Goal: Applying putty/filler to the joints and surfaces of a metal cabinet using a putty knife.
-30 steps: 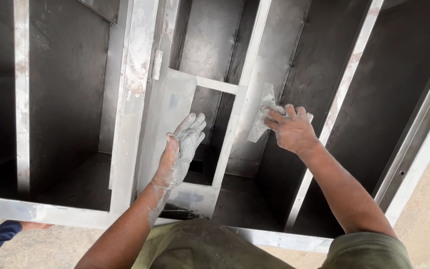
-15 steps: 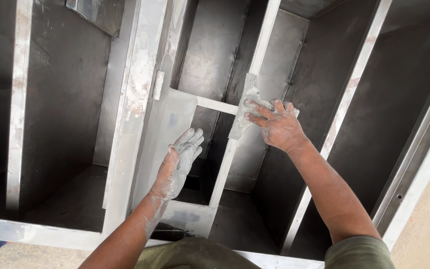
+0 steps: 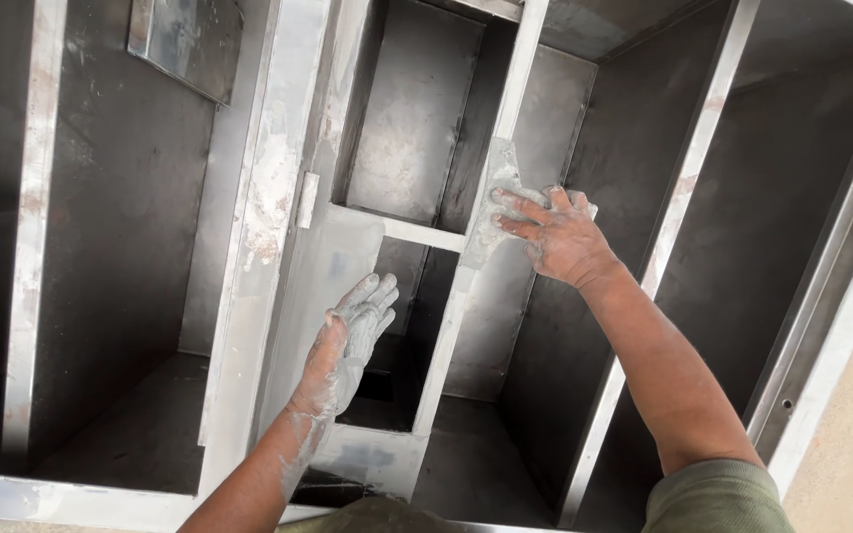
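The right hand [image 3: 557,237] presses a grey, paste-smeared rag [image 3: 499,202] flat against an upright steel bar [image 3: 491,212] in the middle of a large metal cabinet frame [image 3: 259,237]. Its fingers are spread and lie over the rag rather than curling round it, so the cloth is pinned under the palm and fingertips, bunched to the left of the hand and reaching a little farther up the bar.

The left hand [image 3: 348,345] is nearer and lower, coated in pale grey paste up to the wrist. It is open with the fingers together and pointing to the far side, laid flat on a smooth steel panel [image 3: 323,286] just left of the bar; it holds nothing.

A short crosspiece [image 3: 407,230] joins the panel's far edge to the bar, touching both, just left of the rag. A small hinge-like tab [image 3: 308,200] sits on the wide post at the panel's far left corner (the post is blotched with whitish residue). Dark sheet-metal compartments [image 3: 120,227] open to the left and right of the hands, divided by further pale uprights [image 3: 683,212].
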